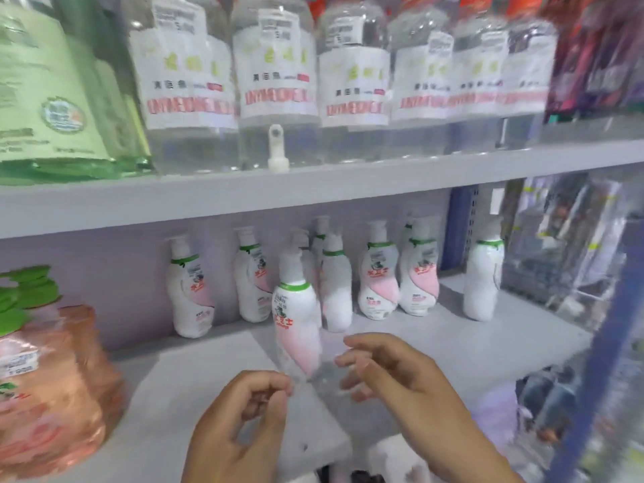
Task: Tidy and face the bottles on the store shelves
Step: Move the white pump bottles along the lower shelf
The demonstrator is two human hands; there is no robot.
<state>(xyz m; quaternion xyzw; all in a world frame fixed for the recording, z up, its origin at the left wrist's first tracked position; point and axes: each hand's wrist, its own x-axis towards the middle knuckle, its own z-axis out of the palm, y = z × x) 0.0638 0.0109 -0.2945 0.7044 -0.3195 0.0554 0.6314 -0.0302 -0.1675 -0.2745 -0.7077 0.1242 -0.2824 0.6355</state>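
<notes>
Front white-and-pink plastic pump bottle [296, 318] stands forward on the lower grey shelf [453, 336], both hands just off it.
Left hand [240, 423] loosely curled, right hand [393, 374] relaxed, both holding nothing; bottle looks light, smooth, tippy — take the waist.

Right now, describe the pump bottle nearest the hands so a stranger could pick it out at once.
Look at the lower grey shelf, under the row of clear bottles. Ahead of the white pump bottles along the back wall stands one white-and-pink pump bottle, just above the left hand and right hand. It alone sits forward.
</notes>
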